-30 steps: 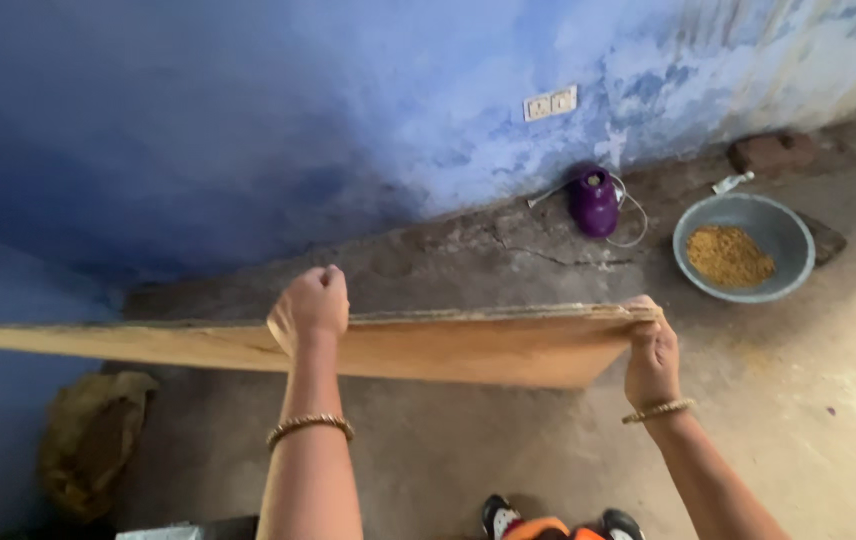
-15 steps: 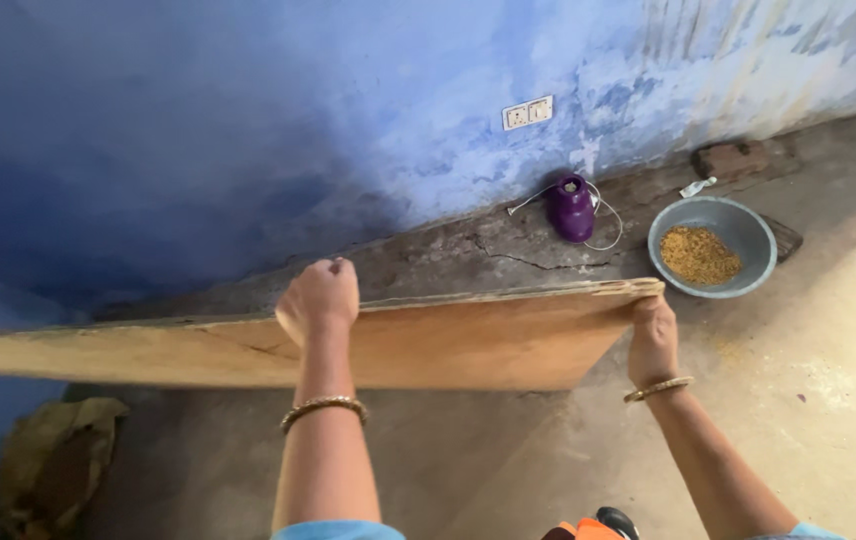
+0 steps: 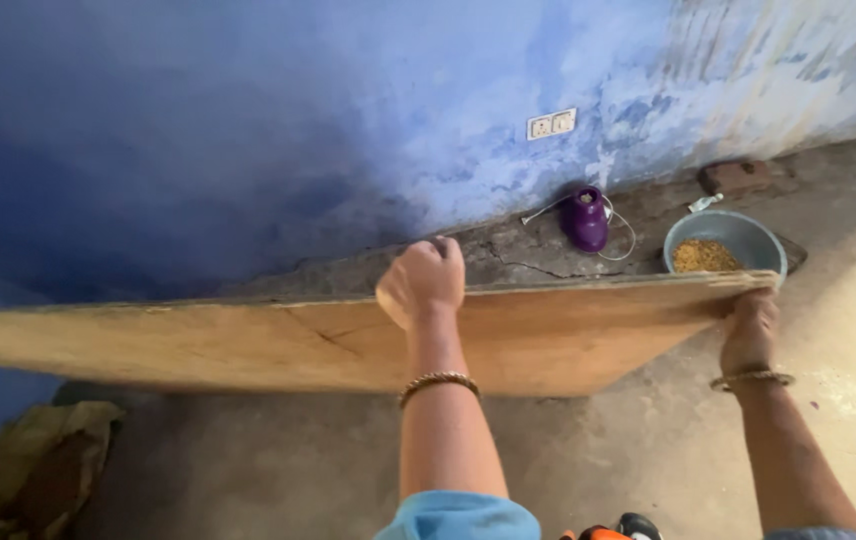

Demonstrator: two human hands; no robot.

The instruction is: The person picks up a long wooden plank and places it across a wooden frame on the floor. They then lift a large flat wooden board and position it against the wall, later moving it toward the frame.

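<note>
Above the concrete floor (image 3: 648,440), the wooden board (image 3: 248,340) stands on edge, left hand (image 3: 423,280) clenched over its top, right hand (image 3: 751,325) gripping the corner; it probably handles best kept level, clear of the basin (image 3: 738,238).

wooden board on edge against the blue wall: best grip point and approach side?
Probably the top edge of the wooden board, from above: it stands upright on its long side, thin enough to wrap. The left hand hooks over mid-span; the right hand takes the right end corner, balancing its length.
</note>
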